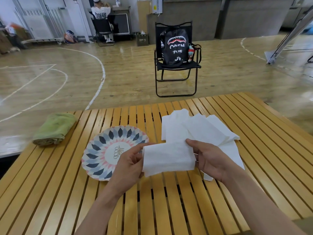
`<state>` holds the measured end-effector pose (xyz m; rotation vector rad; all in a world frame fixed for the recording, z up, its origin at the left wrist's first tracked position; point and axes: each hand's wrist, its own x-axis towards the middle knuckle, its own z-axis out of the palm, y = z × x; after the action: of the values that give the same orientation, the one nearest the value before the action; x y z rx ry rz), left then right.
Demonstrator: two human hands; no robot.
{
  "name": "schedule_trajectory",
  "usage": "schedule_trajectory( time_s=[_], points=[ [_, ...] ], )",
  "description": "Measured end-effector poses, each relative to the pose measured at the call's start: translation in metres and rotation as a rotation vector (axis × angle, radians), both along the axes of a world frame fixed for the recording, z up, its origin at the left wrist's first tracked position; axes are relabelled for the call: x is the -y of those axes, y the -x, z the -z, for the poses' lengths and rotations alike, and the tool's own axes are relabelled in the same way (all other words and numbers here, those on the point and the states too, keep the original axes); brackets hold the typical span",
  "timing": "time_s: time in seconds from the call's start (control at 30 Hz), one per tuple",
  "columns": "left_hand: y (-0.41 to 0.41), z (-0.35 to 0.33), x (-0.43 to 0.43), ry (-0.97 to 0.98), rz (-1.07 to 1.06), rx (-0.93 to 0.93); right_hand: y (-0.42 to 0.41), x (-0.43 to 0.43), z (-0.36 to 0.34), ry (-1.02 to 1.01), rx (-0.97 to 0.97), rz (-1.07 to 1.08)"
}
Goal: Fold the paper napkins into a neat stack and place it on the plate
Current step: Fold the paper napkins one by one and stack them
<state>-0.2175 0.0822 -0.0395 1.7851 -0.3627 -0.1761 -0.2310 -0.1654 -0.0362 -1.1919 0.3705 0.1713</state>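
Note:
A folded white paper napkin (167, 158) is held just above the table between both hands. My left hand (129, 165) pinches its left edge and my right hand (210, 160) grips its right edge. Behind and to the right, several unfolded white napkins (199, 128) lie fanned out on the slats. A round plate (101, 150) with a blue, grey and pink diamond pattern sits left of the held napkin, with nothing on it; my left hand covers its right rim.
The slatted wooden table (50, 192) ends close behind the napkins. A rolled green towel (54, 128) lies at the table's far left corner. Beyond stands a black folding chair (176, 65) with a backpack, on a gym floor. A person sits far back.

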Motion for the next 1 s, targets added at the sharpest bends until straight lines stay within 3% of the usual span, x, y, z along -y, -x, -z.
schedule_trajectory(
  time_s=[0.17, 0.4, 0.53, 0.63, 0.83, 1.0],
  points=[
    [0.001, 0.001, -0.002, -0.065, -0.054, 0.076, -0.001, 0.003, 0.006, 0.135, -0.003, -0.030],
    [0.000, 0.003, -0.002, 0.008, -0.112, -0.235, 0.000, -0.007, 0.013, 0.225, 0.003, 0.036],
    [0.003, 0.001, -0.003, 0.081, -0.177, -0.166, 0.003, -0.014, 0.012, 0.330, -0.009, 0.026],
    [0.005, 0.000, -0.004, 0.083, -0.193, -0.139, 0.003, -0.014, 0.013, 0.314, -0.011, 0.037],
    [0.004, 0.001, -0.003, 0.112, -0.226, -0.287, 0.002, -0.018, 0.012, 0.151, 0.012, 0.109],
    [0.004, 0.005, -0.001, 0.184, -0.222, -0.415, 0.005, -0.015, 0.011, 0.202, -0.067, 0.032]
  ],
)
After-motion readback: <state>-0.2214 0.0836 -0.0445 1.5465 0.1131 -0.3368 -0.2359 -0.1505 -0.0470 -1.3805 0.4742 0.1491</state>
